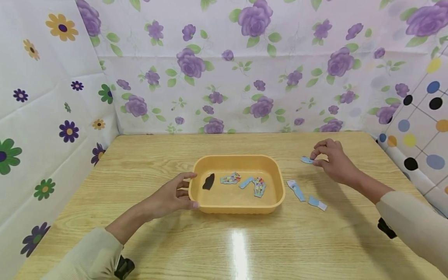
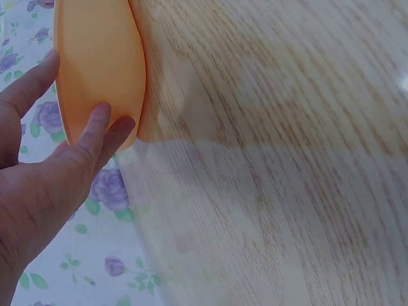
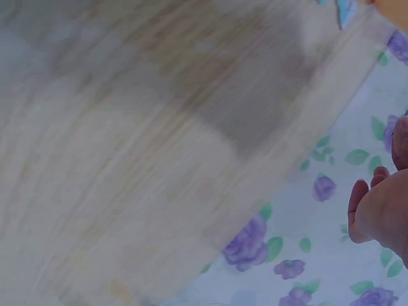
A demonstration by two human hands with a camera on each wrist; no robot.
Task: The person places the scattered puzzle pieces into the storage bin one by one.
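Note:
My left hand (image 1: 171,198) holds the left end of a yellow plastic tray (image 1: 238,210), thumb and index finger spread at its rim. In the left wrist view, the left hand (image 2: 48,185) has fingers against the tray's outer wall (image 2: 102,57). To the right of the tray, my right hand (image 1: 332,160) pinches a small light-blue cut-out piece (image 1: 306,160) between thumb and fingers, close over the table. The right wrist view shows only part of the right hand (image 3: 382,213); the held piece is out of sight there.
Inside the tray lie a black piece (image 1: 208,181), a multicoloured patterned piece (image 1: 230,178), another patterned piece (image 1: 259,187) and a blue strip (image 1: 246,182). On the wooden table (image 1: 168,245) are two blue-and-white pieces, a longer one (image 1: 296,190) and a shorter one (image 1: 317,203). Flowered cloth (image 1: 217,77) hangs behind.

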